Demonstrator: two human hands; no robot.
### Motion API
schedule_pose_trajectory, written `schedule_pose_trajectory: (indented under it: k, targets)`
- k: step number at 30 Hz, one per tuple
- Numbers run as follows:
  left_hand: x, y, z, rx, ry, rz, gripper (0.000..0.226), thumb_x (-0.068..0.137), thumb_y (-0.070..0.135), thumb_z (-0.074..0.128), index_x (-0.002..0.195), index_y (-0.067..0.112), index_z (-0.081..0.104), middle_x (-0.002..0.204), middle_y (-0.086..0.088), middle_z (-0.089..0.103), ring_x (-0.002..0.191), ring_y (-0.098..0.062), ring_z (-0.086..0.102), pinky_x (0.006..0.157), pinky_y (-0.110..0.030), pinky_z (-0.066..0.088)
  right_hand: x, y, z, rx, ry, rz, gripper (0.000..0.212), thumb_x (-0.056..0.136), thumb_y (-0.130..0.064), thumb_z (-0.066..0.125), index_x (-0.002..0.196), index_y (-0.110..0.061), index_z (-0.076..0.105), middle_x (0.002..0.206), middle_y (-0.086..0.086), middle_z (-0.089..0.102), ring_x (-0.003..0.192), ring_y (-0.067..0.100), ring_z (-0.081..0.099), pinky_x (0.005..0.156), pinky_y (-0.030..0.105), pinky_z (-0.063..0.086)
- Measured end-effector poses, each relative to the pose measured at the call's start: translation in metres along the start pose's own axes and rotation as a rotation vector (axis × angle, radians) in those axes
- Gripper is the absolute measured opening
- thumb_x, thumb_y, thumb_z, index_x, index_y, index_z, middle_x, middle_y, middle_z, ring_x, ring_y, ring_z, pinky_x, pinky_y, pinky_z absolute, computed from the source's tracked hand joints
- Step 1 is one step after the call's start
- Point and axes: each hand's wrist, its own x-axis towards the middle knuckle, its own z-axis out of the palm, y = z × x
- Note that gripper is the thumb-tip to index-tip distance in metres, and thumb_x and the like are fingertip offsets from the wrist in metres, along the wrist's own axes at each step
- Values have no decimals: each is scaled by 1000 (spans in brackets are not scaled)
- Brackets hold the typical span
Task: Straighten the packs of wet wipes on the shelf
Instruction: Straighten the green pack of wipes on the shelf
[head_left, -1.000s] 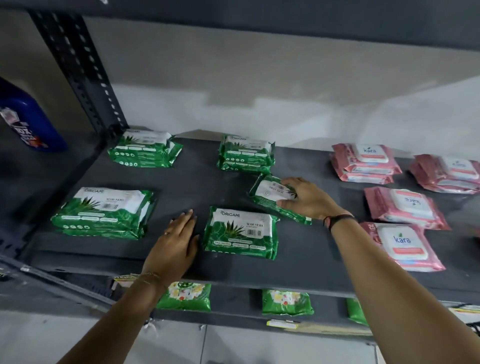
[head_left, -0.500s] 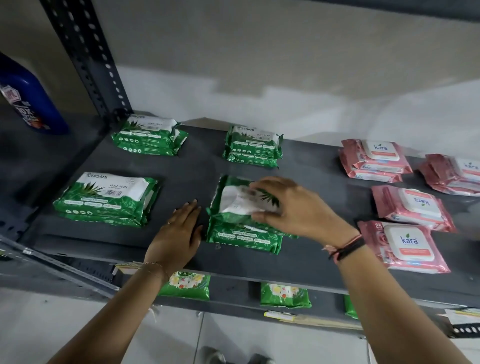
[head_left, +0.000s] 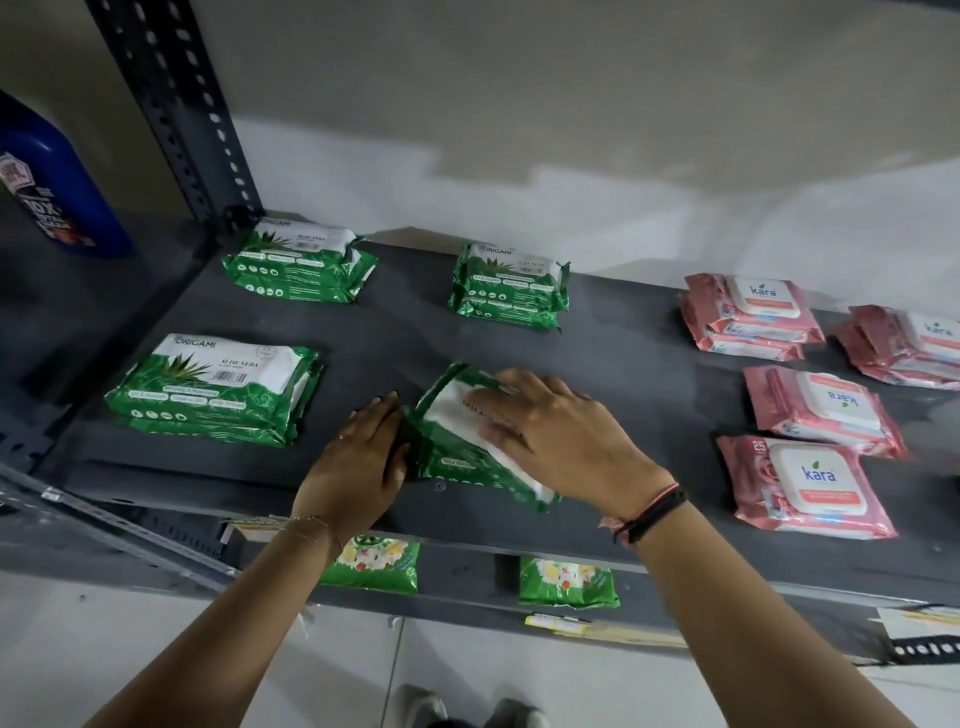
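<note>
The green pack (head_left: 457, 415) being squared sits near the front edge of the shelf (head_left: 623, 364), roughly midway along it, and it lies crooked: its long axis runs diagonally, from its far-left corner toward its near-right corner, instead of parallel to the shelf's front edge as the neighbouring green stacks do. It appears to rest on top of a second green pack (head_left: 452, 465), whose lower band shows beneath it.

The right hand (head_left: 561, 441) lies flat on top of this pack, fingers spread and extended toward the shelf's back-left, palm pressing down rather than pinching. The left hand (head_left: 358, 467) is flat too, fingers together, its fingertips butted against the pack's left end (it seems to act as a stop). Both hands touch the pack, so neither has to reach; the right is the one placed to turn it.

My reading is that the next move depends on swinging the pack's near-right corner back toward the shelf's rear until its edges sit over the pack below.

The pack is a soft, glossy foil pouch, green with a white label panel and crimped ends; the print is blurred. Other green stacks (head_left: 218, 389) lie toward the shelf's left end, pink packs (head_left: 805, 483) toward its right.
</note>
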Motion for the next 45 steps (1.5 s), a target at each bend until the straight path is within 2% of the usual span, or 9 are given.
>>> schedule_pose_trajectory:
  k: [3,5,9,12,16,21,25,30,45]
  targets:
    - [0,0,-1,-5,6,18,53,84,29,32,114,-8,55,126,-25,51,113,-41,48,92,-51,27,0,-4,-7,-36,-9,64,39,96,-30,29,133,-21,33,144,11,31,109,38,54,83,43,49]
    - [0,-1,0,-16,9,21,52,84,29,34,113,-8,56,125,-25,52,111,-41,50,92,-54,31,-2,1,-16,-39,-58,41,49,90,0,36,135,-17,30,148,13,24,108,37,55,80,39,49]
    - [0,0,0,11,17,28,51,84,28,34,112,-8,57,123,-25,54,109,-41,52,91,-53,32,-3,11,-26,-163,-218,-148,91,73,23,32,141,-31,4,156,4,-6,143,24,-1,116,45,9]
    - [0,0,-1,12,18,16,52,84,28,33,113,-8,56,124,-24,54,110,-42,51,90,-52,29,0,13,-13,-166,-202,-201,86,79,15,43,141,-31,4,156,3,-5,143,21,-1,118,47,11]
    - [0,0,-2,4,6,19,53,82,29,34,114,-8,55,125,-25,53,111,-42,50,91,-53,28,1,11,-9,-130,-138,-131,82,76,-28,67,140,-30,16,151,7,18,134,28,24,107,45,30]
    - [1,-2,0,-37,-12,-1,52,85,31,33,115,-5,55,126,-23,52,113,-40,48,92,-52,36,-1,-1,-7,-114,19,4,89,62,-59,68,129,-12,36,133,11,30,118,30,37,101,46,37]
    - [0,-2,0,-32,-9,-13,52,85,31,34,117,-4,55,127,-22,52,112,-39,49,93,-49,34,3,7,-9,-70,-127,-74,97,66,-44,73,140,-21,15,150,8,14,136,29,20,116,49,16]
    - [0,-1,-1,-37,-16,-9,55,83,31,31,119,-5,54,127,-23,52,113,-40,48,93,-50,33,5,10,-3,-108,-34,-11,81,70,-51,63,135,-20,27,131,5,46,119,27,44,101,42,35]
    - [0,0,-4,-24,-24,35,56,78,25,31,117,-8,53,123,-26,53,112,-41,49,93,-50,28,6,11,4,-64,38,28,82,69,-59,61,133,-18,31,129,5,47,119,26,43,100,43,34]
